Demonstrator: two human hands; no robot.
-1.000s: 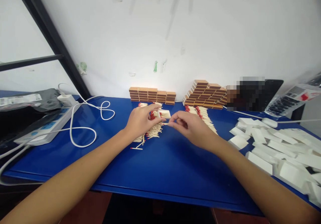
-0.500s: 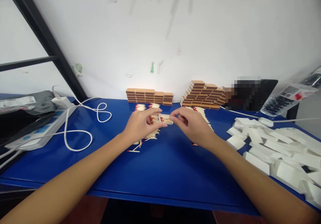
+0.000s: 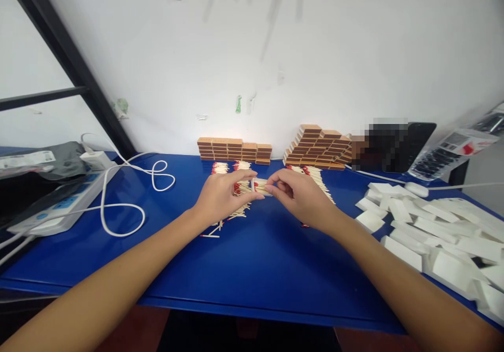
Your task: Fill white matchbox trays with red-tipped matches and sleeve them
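Above the blue table, a small white matchbox tray (image 3: 253,185) sits between my two hands, with red-headed matches (image 3: 260,186) lying in it. My left hand (image 3: 220,194) grips the tray's left part, thumb along the near side and fingers along the far side. From the right, my right hand (image 3: 297,192) pinches at the plain ends of the matches; whether its fingertips also press the tray is hard to see. Behind my left hand lies a pile of loose matches (image 3: 241,209). Another match pile (image 3: 315,178) is partly covered by my right hand.
Stacked matchboxes (image 3: 220,149) line the wall, with a taller stack (image 3: 318,147) to their right. Many white trays (image 3: 441,231) are heaped at the right. A phone (image 3: 413,147) and plastic bottle (image 3: 444,155) stand behind them. A power strip (image 3: 63,218) and white cable (image 3: 103,205) lie left.
My right fingertips have shifted slightly left over the tray, and the match heads sit a little differently. Both hands keep nearly the same place.
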